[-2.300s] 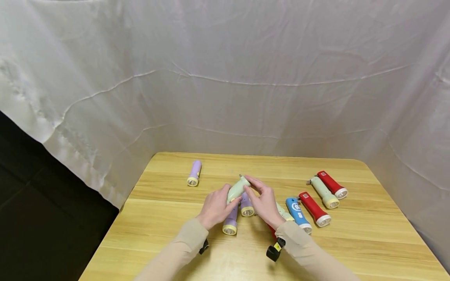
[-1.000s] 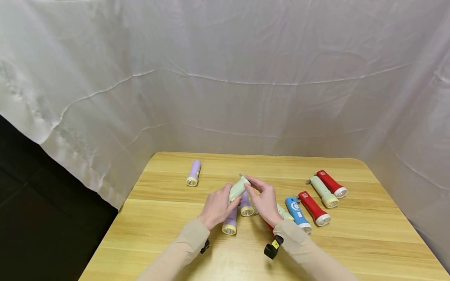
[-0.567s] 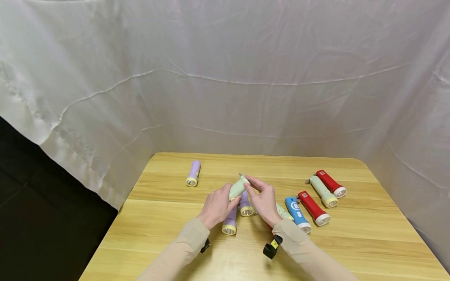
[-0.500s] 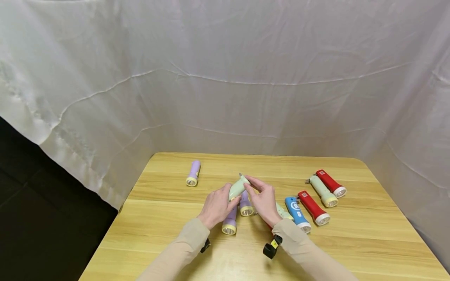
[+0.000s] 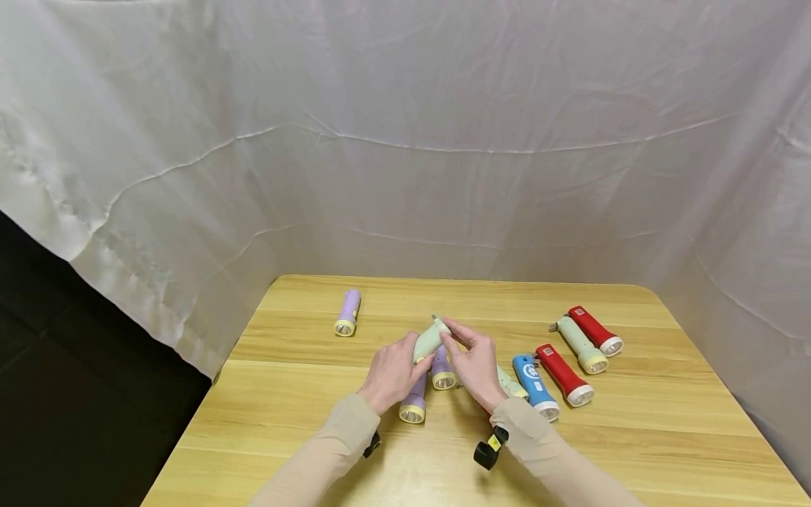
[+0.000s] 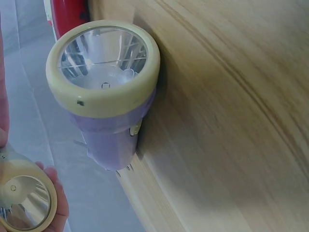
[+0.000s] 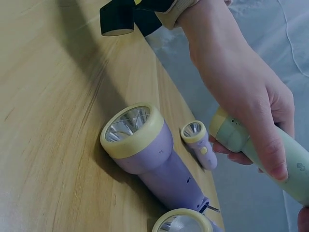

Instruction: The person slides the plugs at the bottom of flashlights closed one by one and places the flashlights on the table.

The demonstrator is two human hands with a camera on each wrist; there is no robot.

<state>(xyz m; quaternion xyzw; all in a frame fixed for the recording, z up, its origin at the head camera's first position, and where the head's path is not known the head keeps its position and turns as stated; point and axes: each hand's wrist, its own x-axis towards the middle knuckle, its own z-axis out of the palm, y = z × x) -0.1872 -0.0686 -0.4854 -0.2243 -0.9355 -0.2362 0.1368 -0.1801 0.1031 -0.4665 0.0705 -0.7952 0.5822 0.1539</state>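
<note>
Both hands hold one pale green flashlight [image 5: 428, 341] above the middle of the table. My left hand [image 5: 391, 373] wraps its body near the cream lens end; this grip shows clearly in the right wrist view, thumb along the flashlight [image 7: 270, 150]. Fingers of my right hand [image 5: 475, 362] pinch its tail, where a small metal plug sticks out. Just beneath the hands lie two purple flashlights [image 5: 413, 405] with cream rims, partly covered. The left wrist view shows one purple flashlight [image 6: 108, 125] up close, and the held flashlight's lens [image 6: 26, 200] at lower left.
A third purple flashlight [image 5: 348, 313] lies at the back left. Right of the hands are a blue flashlight [image 5: 536, 387], red flashlights [image 5: 564, 374] and a green one [image 5: 581, 345]. Another green flashlight [image 5: 510, 384] and a red one are partly hidden by my right arm.
Almost nothing differs: both hands keep the green flashlight in the same place, with only a slight shift of the whole view. The other flashlights lie as before.
</note>
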